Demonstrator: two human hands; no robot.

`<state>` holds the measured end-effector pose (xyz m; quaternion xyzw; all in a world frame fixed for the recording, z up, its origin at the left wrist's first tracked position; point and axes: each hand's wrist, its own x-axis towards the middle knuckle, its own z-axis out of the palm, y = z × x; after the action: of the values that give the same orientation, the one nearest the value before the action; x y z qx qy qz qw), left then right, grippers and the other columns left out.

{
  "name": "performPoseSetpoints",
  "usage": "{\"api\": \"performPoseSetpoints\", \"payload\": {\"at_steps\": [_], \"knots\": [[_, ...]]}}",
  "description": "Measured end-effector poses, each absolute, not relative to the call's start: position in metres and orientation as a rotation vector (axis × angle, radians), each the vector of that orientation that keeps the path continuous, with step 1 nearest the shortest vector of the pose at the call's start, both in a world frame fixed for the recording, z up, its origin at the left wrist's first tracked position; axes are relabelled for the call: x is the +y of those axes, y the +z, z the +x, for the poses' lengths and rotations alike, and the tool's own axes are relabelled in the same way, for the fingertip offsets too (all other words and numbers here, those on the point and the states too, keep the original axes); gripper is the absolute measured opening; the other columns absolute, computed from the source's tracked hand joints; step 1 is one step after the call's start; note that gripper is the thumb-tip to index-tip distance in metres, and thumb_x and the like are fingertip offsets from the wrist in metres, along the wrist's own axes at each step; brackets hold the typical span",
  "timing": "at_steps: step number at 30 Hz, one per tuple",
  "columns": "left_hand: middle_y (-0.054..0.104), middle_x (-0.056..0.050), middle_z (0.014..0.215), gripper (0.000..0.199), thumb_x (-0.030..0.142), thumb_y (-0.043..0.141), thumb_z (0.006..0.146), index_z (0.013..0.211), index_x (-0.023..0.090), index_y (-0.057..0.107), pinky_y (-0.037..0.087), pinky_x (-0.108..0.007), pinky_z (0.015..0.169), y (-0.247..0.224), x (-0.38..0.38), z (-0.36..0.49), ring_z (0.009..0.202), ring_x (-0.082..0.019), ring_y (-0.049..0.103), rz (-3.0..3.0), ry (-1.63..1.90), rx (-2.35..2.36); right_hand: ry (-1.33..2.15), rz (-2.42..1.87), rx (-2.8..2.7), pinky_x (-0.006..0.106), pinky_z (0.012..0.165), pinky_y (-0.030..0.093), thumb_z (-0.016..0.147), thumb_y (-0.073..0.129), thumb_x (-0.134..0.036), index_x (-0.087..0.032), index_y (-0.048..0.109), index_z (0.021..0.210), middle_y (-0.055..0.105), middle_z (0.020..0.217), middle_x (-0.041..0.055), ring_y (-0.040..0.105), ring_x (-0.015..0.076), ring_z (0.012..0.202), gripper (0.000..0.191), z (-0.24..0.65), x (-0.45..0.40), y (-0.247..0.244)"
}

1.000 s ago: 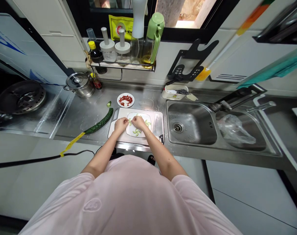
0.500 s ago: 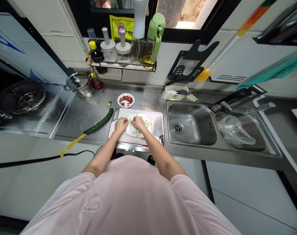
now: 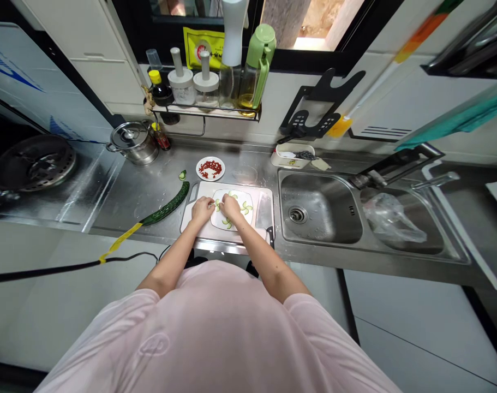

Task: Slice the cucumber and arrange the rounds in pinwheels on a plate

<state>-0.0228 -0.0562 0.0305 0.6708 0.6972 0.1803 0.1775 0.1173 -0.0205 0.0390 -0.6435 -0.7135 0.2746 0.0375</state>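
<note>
Head view, from above a stainless steel counter. Thin cucumber slices (image 3: pixel 227 223) set out in small fans around a white plate (image 3: pixel 233 227), the plate lying on a white cutting board (image 3: pixel 203 189). Left hand (image 3: pixel 201 209) and right hand (image 3: pixel 232 207) low over the plate's left side, close to each other, with fingers (image 3: pixel 210 203) bunched, tips drawn together at a slice or just above it; no telling at this size whether clamped on one.

Slices judged light, wet and slippery, soft in the flesh, and liable to tear at their thin edges; best taken by the skin rim between fingertips, with a light pinch.

Beside the plate, a cleaver (image 3: pixel 263 211) on the board's right side. Left of the board, a long cut cucumber (image 3: pixel 166 204), with a small plate of chopped red pieces (image 3: pixel 210 169) beyond the board.

Against the frame half a second earlier, hands barely shifted, plate and board unmoved, view only slightly tilted.
</note>
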Motion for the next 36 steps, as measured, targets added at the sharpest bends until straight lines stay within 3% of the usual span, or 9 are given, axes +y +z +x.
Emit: {"api": "performPoseSetpoints", "payload": {"at_steps": [10, 20, 36], "knots": [[0.069, -0.004, 0.095, 0.021, 0.027, 0.053, 0.083, 0.098, 0.023, 0.068, 0.043, -0.027, 0.075, 0.026, -0.055, -0.025, 0.086, -0.018, 0.061, 1.769, 0.594, 1.978, 0.839, -1.935, -2.165, 0.026, 0.071, 0.039, 0.089, 0.049, -0.025, -0.015, 0.057, 0.105, 0.067, 0.098, 0.0111, 0.061, 0.0205, 0.09, 0.021, 0.119, -0.023, 0.038], [0.068, -0.002, 0.079, 0.026, 0.023, 0.048, 0.084, 0.103, 0.022, 0.065, 0.043, -0.025, 0.07, 0.02, -0.056, -0.036, 0.075, -0.016, 0.062, 1.462, 0.769, 2.054, 0.843, -1.993, -2.142, 0.026, 0.065, 0.038, 0.089, 0.052, -0.042, -0.018, 0.056, 0.105, 0.067, 0.096, 0.0093, 0.061, 0.0215, 0.086, 0.029, 0.117, -0.024, 0.038], [0.067, 0.001, 0.086, 0.033, 0.035, 0.063, 0.076, 0.107, 0.025, 0.06, 0.042, -0.024, 0.069, 0.017, -0.057, -0.028, 0.074, -0.014, 0.061, 1.461, 0.736, 1.999, 0.835, -1.986, -2.109, 0.026, 0.069, 0.039, 0.089, 0.051, -0.04, -0.019, 0.056, 0.104, 0.067, 0.095, 0.0083, 0.061, 0.0215, 0.088, 0.027, 0.119, -0.023, 0.031]]}}
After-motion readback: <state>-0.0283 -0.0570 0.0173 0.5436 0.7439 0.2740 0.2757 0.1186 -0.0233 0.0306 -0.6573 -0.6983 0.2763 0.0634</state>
